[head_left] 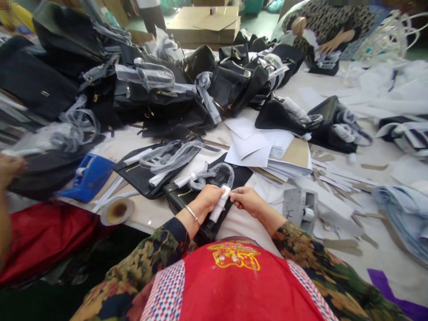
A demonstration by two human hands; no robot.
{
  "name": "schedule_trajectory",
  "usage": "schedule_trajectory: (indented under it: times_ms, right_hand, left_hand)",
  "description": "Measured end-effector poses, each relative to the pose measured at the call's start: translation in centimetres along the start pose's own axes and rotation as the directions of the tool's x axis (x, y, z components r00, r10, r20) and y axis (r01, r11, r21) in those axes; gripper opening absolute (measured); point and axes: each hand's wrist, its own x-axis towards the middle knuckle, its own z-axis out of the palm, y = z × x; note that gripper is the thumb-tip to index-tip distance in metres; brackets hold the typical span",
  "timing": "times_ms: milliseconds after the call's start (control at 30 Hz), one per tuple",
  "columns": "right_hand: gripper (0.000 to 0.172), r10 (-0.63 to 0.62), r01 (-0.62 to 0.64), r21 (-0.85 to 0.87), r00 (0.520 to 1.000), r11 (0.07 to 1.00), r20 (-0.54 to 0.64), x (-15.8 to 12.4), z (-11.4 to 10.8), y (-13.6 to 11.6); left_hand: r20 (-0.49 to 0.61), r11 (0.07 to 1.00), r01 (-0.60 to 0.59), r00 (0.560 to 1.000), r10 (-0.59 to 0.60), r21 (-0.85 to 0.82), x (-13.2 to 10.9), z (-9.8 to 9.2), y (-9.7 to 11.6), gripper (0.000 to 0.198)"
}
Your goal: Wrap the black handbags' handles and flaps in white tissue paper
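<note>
A black bag (180,198) with a gold zipper lies at the table's front edge, its strap wrapped in clear plastic and white paper. My left hand (210,199) is closed on the white paper wrap (219,208) around one strap end. Just to the right, my right hand (245,199) pinches at the edge of the same wrap, fingertips together; whatever is between them is too small to name. Another black bag (150,171) with a plastic-wrapped strap lies flat to the left.
A blue tape dispenser (92,177) and a tape roll (117,210) lie left. Black bags (167,107) pile up behind. Paper sheets (250,142) and a grey dispenser (300,209) are on the right. A co-worker's hands (331,43) are at back right; another person's hand (11,169) is far left.
</note>
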Motion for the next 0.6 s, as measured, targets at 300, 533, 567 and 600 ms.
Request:
schedule_trajectory:
  times_ms: [300,533,567,600]
  right_hand:
    - [0.014,0.125,-0.109,0.178,0.989,0.978,-0.079,-0.4,0.4,0.3]
    - [0.025,-0.091,0.088,0.166,0.996,0.982,0.010,-0.6,1.2,1.5]
    - [0.027,-0.118,0.116,0.123,0.993,0.986,0.004,-0.3,1.2,2.3]
    - [0.029,-0.129,0.129,0.092,0.992,0.987,-0.010,0.3,1.0,3.1]
  left_hand:
    - [0.008,0.997,0.050,0.999,-0.049,-0.052,0.0,0.1,-0.1,0.018]
    - [0.074,0.982,0.179,0.982,-0.174,-0.066,-0.7,-0.4,0.8,0.015]
    - [0.072,0.979,0.197,0.979,-0.193,-0.059,-0.9,-0.5,1.0,0.017]
    - [0.068,0.975,0.215,0.975,-0.211,-0.053,-1.0,-0.7,1.1,0.019]
